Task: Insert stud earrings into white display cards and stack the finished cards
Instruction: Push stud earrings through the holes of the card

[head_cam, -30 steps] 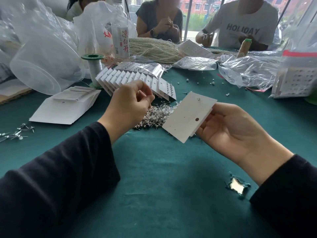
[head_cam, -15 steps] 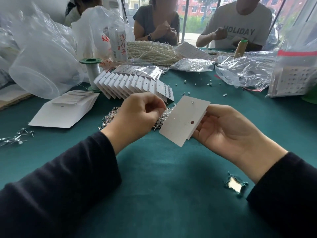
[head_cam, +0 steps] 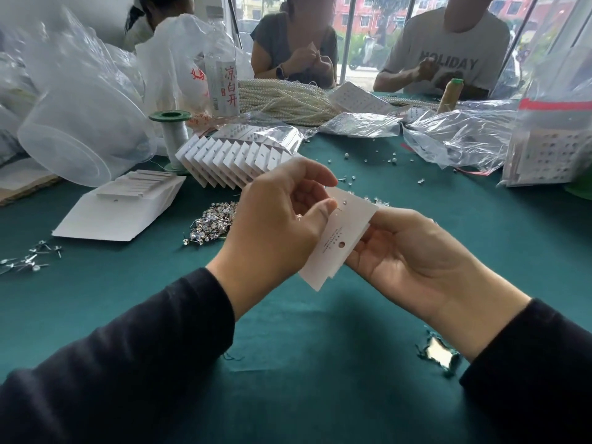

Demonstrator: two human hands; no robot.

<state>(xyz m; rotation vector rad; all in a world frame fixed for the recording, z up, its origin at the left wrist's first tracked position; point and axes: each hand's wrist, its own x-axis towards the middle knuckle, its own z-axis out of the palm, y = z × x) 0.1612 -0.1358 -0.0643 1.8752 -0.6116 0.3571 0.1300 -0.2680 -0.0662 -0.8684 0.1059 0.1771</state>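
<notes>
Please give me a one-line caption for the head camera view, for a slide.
Right hand holds a white display card; left hand pinches a stud earring at its upper end.

Left hand (head_cam: 278, 225) is held up, fingers curled, a stud (head_cam: 335, 205) pinched at the thumb tip. Right hand (head_cam: 410, 251) is turned palm-up, a card (head_cam: 346, 225) gripped in its fingers. Both forearms are dark-sleeved.

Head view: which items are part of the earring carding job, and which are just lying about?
Job: display card, right hand, left hand pinching a stud earring, earring pile, fanned finished cards, spare white cards.
Lying about: water bottle, thread spool, pearl strands, plastic tub.
</notes>
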